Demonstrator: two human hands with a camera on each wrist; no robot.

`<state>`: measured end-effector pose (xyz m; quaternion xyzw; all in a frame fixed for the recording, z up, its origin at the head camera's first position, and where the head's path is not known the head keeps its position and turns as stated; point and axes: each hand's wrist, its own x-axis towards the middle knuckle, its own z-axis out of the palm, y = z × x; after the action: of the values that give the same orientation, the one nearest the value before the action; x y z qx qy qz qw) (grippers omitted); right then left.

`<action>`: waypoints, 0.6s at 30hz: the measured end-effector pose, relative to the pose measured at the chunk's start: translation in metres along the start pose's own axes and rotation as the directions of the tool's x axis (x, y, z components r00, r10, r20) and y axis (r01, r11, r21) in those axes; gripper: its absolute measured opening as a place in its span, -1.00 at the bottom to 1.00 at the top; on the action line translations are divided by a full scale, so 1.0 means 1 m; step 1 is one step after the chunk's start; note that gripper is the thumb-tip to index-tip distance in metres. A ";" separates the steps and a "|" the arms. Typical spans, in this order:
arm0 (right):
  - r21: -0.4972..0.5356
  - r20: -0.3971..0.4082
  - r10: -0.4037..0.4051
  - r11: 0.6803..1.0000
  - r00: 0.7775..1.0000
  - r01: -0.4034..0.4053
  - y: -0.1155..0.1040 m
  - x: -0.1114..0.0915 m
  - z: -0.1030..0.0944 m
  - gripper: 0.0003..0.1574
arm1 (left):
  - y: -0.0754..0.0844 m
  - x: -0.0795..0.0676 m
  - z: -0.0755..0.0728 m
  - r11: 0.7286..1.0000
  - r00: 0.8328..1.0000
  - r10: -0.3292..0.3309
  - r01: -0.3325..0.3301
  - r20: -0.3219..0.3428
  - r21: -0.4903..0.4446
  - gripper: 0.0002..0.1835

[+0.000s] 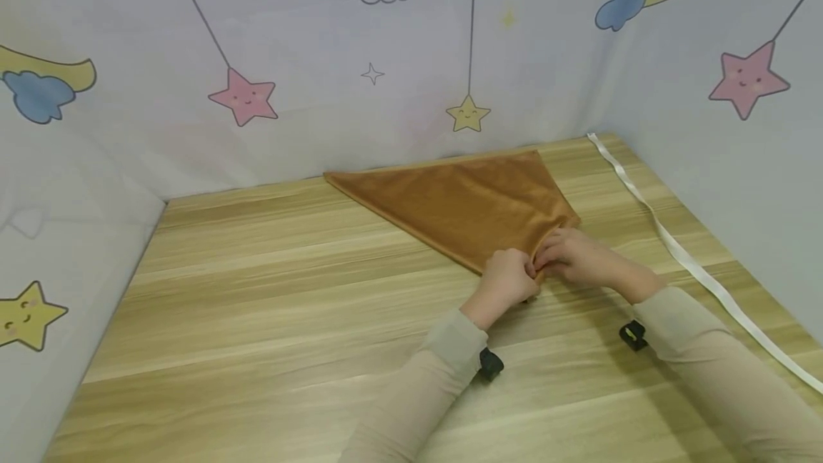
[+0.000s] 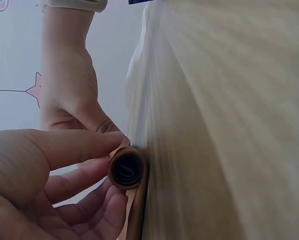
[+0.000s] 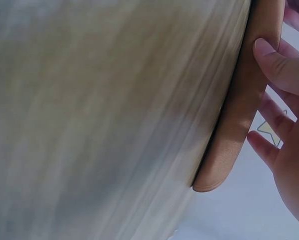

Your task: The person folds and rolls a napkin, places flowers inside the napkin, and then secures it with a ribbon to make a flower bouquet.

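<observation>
A brown cloth (image 1: 444,206) lies on the wooden table, with its near right edge rolled into a narrow tube. At the near end of that roll, my left hand (image 1: 506,279) pinches it between thumb and fingers. Farther along the same edge my right hand (image 1: 581,259) grips the roll, close beside the left. The left wrist view looks into the tube's open end (image 2: 143,169), where several layers coil inside. In the right wrist view, the thumb presses on the smooth rolled edge (image 3: 237,105) with the fingers behind it. The rest of the cloth spreads out flat with light wrinkles.
A long white strap (image 1: 691,263) runs along the right side of the wooden table (image 1: 257,306). White curtain walls (image 1: 308,106) with printed stars and moons enclose the back and sides. Small black devices (image 1: 491,364) sit at both wrists.
</observation>
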<state>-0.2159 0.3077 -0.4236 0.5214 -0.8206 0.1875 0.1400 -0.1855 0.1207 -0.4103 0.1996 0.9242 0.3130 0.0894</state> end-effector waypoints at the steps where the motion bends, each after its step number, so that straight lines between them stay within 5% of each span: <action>1: -0.001 0.003 0.001 1.000 1.000 -0.001 0.000 0.000 0.000 -0.68 | 0.000 0.000 0.000 1.000 1.000 0.007 -0.007 -0.004 0.005 -0.83; 13: 0.051 0.073 0.198 0.978 0.977 -0.202 -0.004 -0.001 -0.001 -0.60 | -0.010 0.003 0.003 0.999 0.997 0.019 -0.021 -0.069 -0.026 -0.92; 18: 0.075 0.050 0.177 0.981 0.983 -0.180 -0.002 -0.001 0.000 -0.61 | -0.014 0.004 0.003 0.996 0.999 0.025 -0.029 -0.047 -0.090 -0.96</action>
<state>-0.2134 0.3078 -0.4235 0.4546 -0.8589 0.2203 0.0839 -0.1928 0.1141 -0.4210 0.2005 0.9081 0.3603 0.0731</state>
